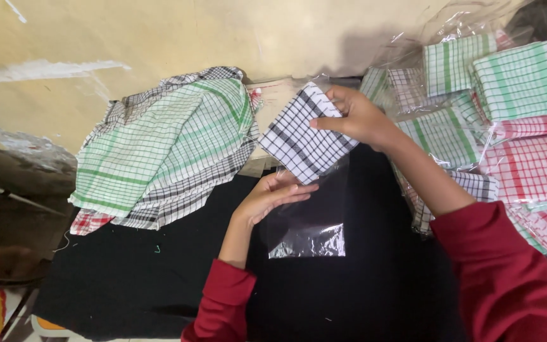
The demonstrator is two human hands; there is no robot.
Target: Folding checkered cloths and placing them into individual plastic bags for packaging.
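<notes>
My right hand (356, 117) grips a folded black-and-white checked cloth (302, 136) by its far edge, with the cloth's near end inside the mouth of a clear plastic bag (308, 221). The bag lies on the black table top (159, 278). My left hand (267, 196) holds the bag's open edge, fingers against the plastic just under the cloth. Both arms wear red sleeves.
A loose pile of unfolded checked cloths (166, 149), green, black and red, lies at the left against a yellowish wall (159, 31). At the right sits a heap of bagged folded cloths (514, 120) in green and red checks.
</notes>
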